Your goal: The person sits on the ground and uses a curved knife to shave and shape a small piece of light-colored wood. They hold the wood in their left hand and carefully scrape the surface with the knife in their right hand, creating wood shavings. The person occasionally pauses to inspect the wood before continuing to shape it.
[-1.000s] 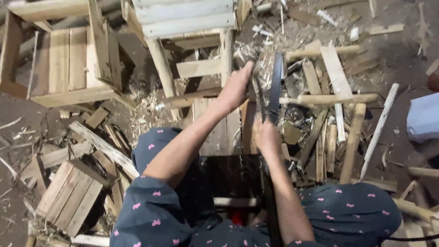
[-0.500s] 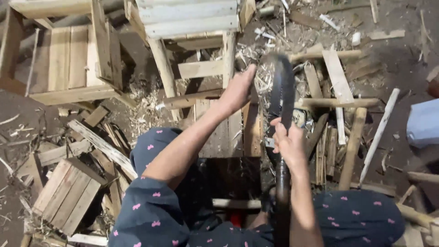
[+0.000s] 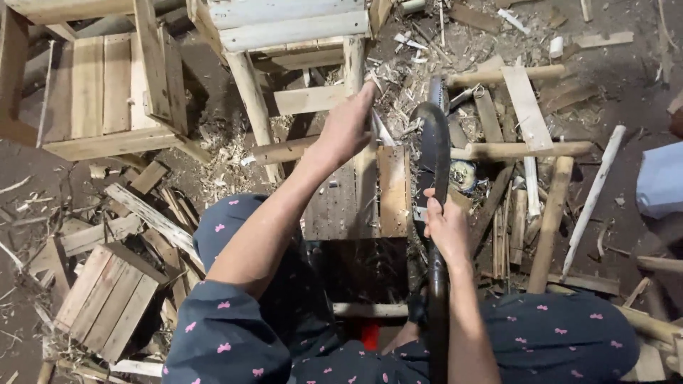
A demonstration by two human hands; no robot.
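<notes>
Seen from above, the person sits among wood scraps with knees in dark blue, pink-dotted trousers (image 3: pixel 235 334) spread to either side of a small slatted wooden stool seat (image 3: pixel 370 195) that lies on the dirt floor (image 3: pixel 640 92). The left hand (image 3: pixel 346 126) reaches forward, its grip clenched around a thin pale stick (image 3: pixel 380 128) that stands just above the far edge of the stool seat. The right hand (image 3: pixel 447 229) has its grip closed around a long, dark, curved blade-like tool (image 3: pixel 432 153), which rises just beside the right edge of the seat; its tip points away from the person. Around them lie round wooden poles (image 3: pixel 530 151), flat offcuts (image 3: pixel 525 107) and shavings (image 3: pixel 220 171). An unfinished wooden chair (image 3: pixel 92 99) stands at the upper left, another pale chair frame (image 3: pixel 292 35) at top centre, and a slatted panel (image 3: pixel 107 299) lies at the lower left.
</notes>
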